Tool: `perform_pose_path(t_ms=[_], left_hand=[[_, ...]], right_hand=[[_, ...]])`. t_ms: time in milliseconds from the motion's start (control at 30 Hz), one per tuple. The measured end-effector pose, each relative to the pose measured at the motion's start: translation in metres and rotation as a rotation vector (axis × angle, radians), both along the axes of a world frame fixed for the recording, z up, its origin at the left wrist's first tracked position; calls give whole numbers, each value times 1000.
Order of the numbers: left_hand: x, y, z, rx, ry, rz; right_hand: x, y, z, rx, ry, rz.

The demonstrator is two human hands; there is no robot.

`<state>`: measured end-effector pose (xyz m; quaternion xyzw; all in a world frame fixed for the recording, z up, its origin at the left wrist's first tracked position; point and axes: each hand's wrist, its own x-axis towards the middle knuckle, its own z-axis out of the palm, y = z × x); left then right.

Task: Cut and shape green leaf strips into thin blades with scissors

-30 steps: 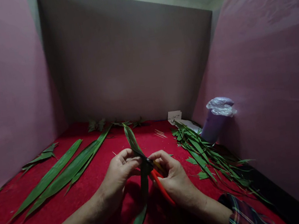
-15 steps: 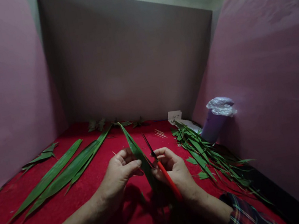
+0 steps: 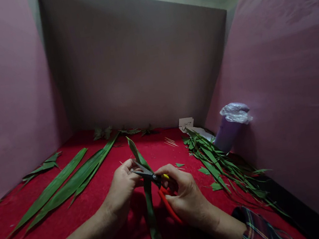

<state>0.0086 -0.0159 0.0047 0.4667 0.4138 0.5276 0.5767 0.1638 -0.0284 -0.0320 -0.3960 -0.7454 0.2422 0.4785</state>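
Observation:
My left hand (image 3: 121,189) pinches a long green leaf strip (image 3: 151,215) that runs from near the front edge up past my fingers to a pointed tip. My right hand (image 3: 186,200) is closed on red-handled scissors (image 3: 160,191). Their dark blades point left and lie across the leaf just right of my left fingertips. Both hands hover low over the red cloth (image 3: 74,229).
Long green leaves (image 3: 66,184) lie on the cloth at left. A heap of cut leaf strips (image 3: 219,162) spreads at right beside a purple cup with a plastic liner (image 3: 231,125). Thin sticks (image 3: 170,142) and a paper slip (image 3: 186,124) lie near the back wall.
The scissors swung from pointing up and away to lying across the leaf, blades pointing left. The leaf turned more upright and its lower end hangs toward me again.

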Motion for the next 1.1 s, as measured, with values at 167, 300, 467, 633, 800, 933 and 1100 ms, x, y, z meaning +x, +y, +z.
perform_pose_path(t_ms=[167, 300, 467, 633, 800, 933, 1100], left_hand=[[-1, -2, 3, -68, -235, -20], [-4, -1, 12, -187, -390, -34], [-8, 2, 12, -174, -321, -97], [-10, 8, 4, -101, -232, -88], [-9, 10, 3, -60, -213, -98], [-9, 10, 2, -42, -180, -79], [-9, 10, 0, -45, -87, -74]], right_hand=[[3, -1, 7, 226, -155, -73], [3, -2, 10, 267, -189, -92], [2, -4, 9, 172, -140, -36], [0, -2, 6, -18, 84, 29], [0, 2, 6, -222, 342, 116], [-1, 2, 9, -263, 414, 126], [-2, -1, 10, -234, 413, 132]])
